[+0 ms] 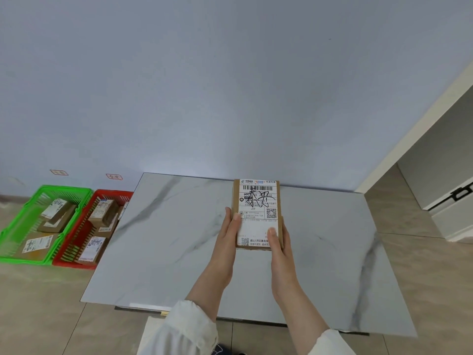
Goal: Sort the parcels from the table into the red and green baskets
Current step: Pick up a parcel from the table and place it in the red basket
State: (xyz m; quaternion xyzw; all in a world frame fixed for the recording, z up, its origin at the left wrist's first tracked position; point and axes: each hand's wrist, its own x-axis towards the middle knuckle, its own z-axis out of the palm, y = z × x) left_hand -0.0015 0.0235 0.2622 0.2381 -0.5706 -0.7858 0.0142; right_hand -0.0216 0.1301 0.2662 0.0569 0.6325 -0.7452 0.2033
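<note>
Label-up cardboard parcel [257, 213] above table [179, 239]; green basket [64, 187] beside red basket [112, 192], floor left.

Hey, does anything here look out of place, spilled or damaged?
Nothing stands out. The left hand and right hand hold one parcel, label up, above the table; black handwriting crosses its label. The sorted parcels lie at loose angles inside the green basket and red basket, none spilled or visibly torn.

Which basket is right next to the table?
The red basket, beside the table at its left edge; the green basket sits beyond it, farther left.
</note>
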